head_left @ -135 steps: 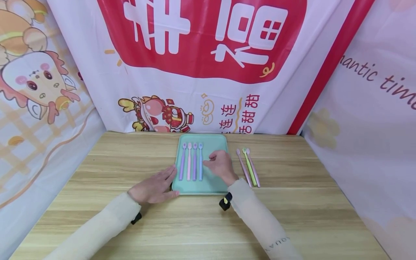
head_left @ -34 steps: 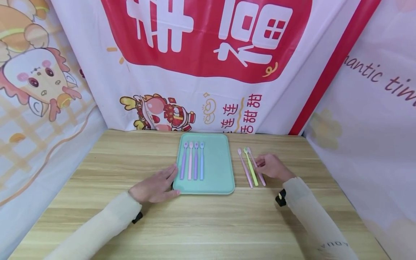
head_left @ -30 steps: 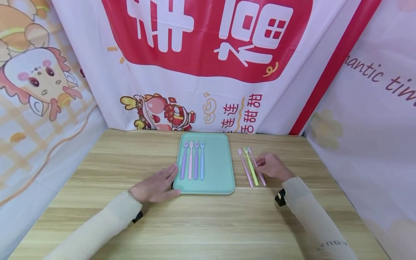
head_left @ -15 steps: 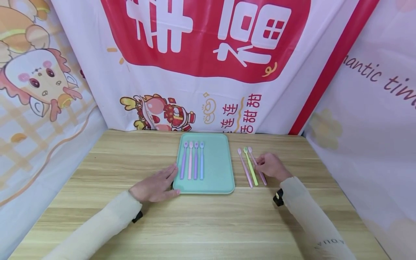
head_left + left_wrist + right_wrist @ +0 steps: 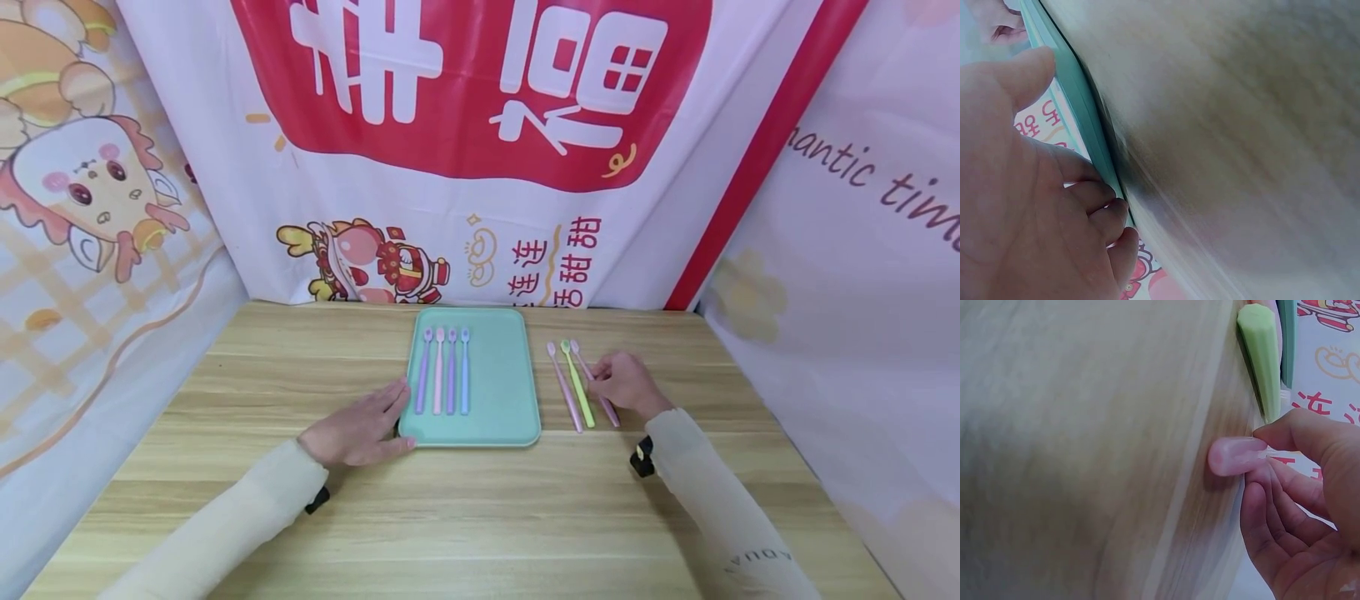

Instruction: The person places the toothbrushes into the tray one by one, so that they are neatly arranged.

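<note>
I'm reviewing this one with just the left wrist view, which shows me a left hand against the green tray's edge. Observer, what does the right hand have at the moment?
Observer: The right hand pinches a pink toothbrush, seen best from the right wrist.

Operator: My angle only catches the side of the green tray. What's lying on it?

Observer: Four toothbrushes in a row in the head view, from left to right purple, pink, purple and blue.
</note>
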Action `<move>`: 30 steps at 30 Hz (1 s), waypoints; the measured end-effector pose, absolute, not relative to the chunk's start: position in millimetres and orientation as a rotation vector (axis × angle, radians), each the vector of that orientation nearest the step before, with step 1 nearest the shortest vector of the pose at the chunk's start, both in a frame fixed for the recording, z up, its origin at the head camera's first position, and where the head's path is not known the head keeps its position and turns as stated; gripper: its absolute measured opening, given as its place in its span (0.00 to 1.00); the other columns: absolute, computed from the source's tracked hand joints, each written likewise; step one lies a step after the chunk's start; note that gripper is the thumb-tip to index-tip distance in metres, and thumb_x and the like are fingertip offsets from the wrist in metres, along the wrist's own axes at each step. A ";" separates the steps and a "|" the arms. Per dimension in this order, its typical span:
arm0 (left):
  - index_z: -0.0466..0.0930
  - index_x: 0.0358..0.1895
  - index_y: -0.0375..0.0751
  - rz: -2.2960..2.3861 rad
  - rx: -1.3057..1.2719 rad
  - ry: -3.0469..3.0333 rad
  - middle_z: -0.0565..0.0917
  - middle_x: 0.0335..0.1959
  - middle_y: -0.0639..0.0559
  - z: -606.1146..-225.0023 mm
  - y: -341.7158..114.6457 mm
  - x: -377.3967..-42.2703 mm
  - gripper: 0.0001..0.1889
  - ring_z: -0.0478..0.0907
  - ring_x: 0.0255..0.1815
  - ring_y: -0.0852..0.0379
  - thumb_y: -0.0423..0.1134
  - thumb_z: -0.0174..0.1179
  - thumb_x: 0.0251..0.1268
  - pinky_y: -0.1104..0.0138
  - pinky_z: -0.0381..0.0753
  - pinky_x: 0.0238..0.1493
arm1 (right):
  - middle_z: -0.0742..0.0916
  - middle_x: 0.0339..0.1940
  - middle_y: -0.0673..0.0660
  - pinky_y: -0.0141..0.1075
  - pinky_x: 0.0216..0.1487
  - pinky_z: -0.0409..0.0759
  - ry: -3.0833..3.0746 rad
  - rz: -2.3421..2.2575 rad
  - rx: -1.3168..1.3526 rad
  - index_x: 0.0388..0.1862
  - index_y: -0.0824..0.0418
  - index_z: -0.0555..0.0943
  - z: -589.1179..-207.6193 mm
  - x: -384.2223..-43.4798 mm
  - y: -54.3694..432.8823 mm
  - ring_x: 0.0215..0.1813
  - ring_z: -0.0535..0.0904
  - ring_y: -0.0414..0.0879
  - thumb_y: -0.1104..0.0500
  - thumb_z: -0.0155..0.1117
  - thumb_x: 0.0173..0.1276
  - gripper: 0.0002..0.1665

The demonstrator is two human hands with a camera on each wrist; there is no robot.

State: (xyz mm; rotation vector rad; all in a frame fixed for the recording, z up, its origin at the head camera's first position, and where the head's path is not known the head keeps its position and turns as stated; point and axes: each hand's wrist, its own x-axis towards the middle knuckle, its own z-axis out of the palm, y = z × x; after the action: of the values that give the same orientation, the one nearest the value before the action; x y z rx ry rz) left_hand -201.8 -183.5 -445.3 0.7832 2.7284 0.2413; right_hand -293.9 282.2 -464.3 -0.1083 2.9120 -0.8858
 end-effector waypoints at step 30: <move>0.48 0.84 0.27 0.260 0.788 2.738 0.48 0.88 0.33 -447.1 -183.7 -203.8 0.48 0.49 0.88 0.34 0.63 0.52 0.81 0.41 0.56 0.86 | 0.91 0.42 0.61 0.33 0.33 0.87 2.959 -0.927 -0.135 0.45 0.64 0.88 -458.7 -290.1 291.8 0.35 0.86 0.46 0.62 0.76 0.64 0.12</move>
State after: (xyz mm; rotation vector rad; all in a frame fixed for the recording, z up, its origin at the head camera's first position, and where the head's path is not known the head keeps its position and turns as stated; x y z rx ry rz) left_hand -203.8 -183.7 -447.1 0.7881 2.7384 0.2598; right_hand -290.1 291.8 -458.7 -0.1348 2.9588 -0.9269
